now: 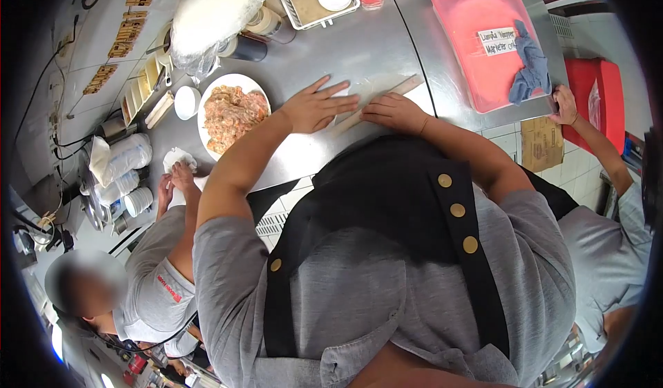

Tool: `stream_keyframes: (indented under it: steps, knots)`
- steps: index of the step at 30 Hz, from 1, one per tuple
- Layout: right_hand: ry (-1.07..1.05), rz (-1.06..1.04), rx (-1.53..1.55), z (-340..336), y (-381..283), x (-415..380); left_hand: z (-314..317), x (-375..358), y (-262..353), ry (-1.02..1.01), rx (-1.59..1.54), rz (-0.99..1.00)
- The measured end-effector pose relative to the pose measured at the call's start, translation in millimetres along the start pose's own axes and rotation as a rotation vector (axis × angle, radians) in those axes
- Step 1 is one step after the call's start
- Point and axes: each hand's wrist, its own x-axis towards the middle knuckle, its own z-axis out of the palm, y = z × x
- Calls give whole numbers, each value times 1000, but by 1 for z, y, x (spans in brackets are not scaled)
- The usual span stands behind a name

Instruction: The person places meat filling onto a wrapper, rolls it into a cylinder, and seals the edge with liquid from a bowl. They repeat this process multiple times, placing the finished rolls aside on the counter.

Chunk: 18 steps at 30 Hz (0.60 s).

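Note:
A thin, pale lumpia roll [409, 85] lies slantwise on the steel table in front of me, with a translucent wrapper sheet [376, 83] beside it. The curled fingers of my right hand [395, 113] press over the roll's middle. My left hand [319, 105] is open, palm down with spread fingers, its fingertips at the sheet's left side. Left of that hand stands a white plate [201, 115] heaped with ground meat filling [235, 115].
A pink-lidded container [456, 50] with a handwritten label and a blue-grey cloth [530, 70] sits at right. A white bowl [186, 103], a plastic bag [210, 15] and a white basket [314, 22] stand at left and back. Co-workers' hands [181, 175] [565, 105] are on both sides.

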Motion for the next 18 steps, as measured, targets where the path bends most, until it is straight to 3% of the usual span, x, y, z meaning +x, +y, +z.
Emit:
stream_keyframes:
  steps: [2,4,5,7,8,10,12,14,16,18]
  knots:
    - [4,-1,-7,0,1,-1,0,27,-7,14,23,-6]
    - [21,-27,-20,1,2,-2,0,49,-12,206,-40,-16]
    - [19,-26,-22,1,2,-2,-1,57,-14,209,-39,-15]
    - [32,-39,0,1,2,-1,-6,70,-19,515,-139,-170]
    - [37,-45,1,-2,2,-2,-9,72,-20,513,-133,-174]
    - [40,-10,-21,-1,2,-2,-18,56,-25,923,-714,-498]
    - [59,-1,44,5,4,-3,-38,27,-25,1408,-607,-707]
    - [35,49,2,4,3,-2,-43,-26,-35,1720,-443,-1143]
    - [31,40,3,4,3,-3,-38,-99,-57,1749,-173,-1370]
    - [27,44,0,5,3,-3,-19,-159,-84,1746,-218,-1664]
